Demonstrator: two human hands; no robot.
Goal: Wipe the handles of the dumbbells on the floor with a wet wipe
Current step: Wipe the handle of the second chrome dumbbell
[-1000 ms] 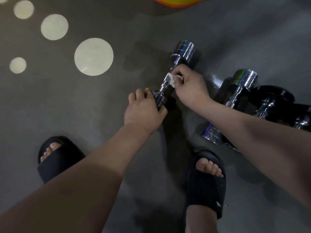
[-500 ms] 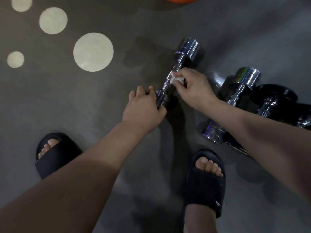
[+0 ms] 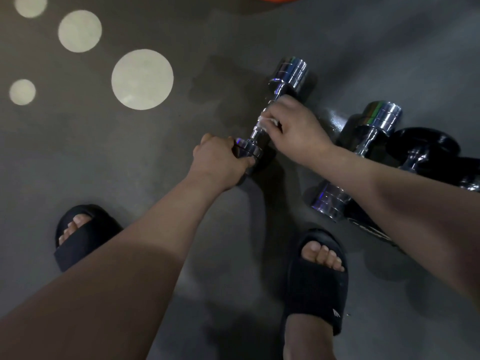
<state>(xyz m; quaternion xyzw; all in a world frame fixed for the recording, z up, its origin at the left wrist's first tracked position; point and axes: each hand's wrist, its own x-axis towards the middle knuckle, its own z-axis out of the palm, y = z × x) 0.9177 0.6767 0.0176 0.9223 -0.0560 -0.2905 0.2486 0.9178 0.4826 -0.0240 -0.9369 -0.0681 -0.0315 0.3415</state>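
Wet wipe [image 3: 268,122] slid down handle [image 3: 255,133] | right hand [image 3: 296,128] pinches it | left hand [image 3: 218,162] grips near end of dumbbell [image 3: 291,71]

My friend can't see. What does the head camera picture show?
A right hand presses a white wipe on the handle of a shiny dumbbell, while the left hand grips its near end. More dumbbells lie on the grey floor to the right, near two black slippers.

Left hand [image 3: 220,162] grips chrome dumbbell [image 3: 291,71]; right hand [image 3: 293,128] pinches wipe [image 3: 267,122].
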